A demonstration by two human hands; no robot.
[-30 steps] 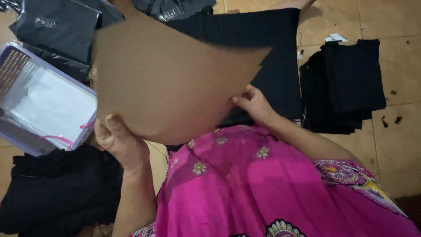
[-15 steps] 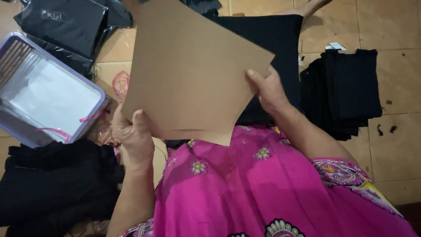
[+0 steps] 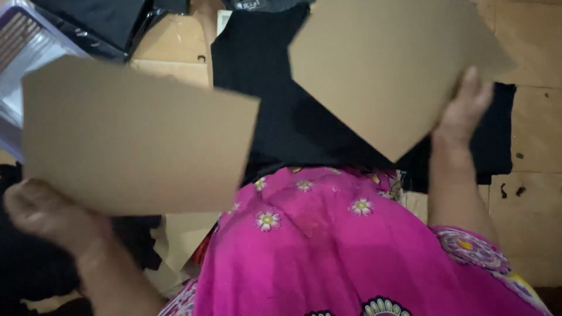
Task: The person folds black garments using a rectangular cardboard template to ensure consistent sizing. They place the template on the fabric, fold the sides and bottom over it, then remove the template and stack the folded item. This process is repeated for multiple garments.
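my left hand (image 3: 41, 210) grips one flat brown cardboard sheet (image 3: 134, 137) by its lower corner; my right hand (image 3: 465, 108) pinches a second brown cardboard sheet (image 3: 392, 64) at its edge, both raised apart above folded black cloth (image 3: 275, 93) and my pink floral skirt (image 3: 328, 246).

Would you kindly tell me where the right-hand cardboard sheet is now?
In the head view, the cardboard sheet is upper right, held by the right hand above the black cloth.

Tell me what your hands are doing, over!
Left hand holds one cardboard sheet. Right hand holds another cardboard sheet. Black cloth below, nothing blocking.
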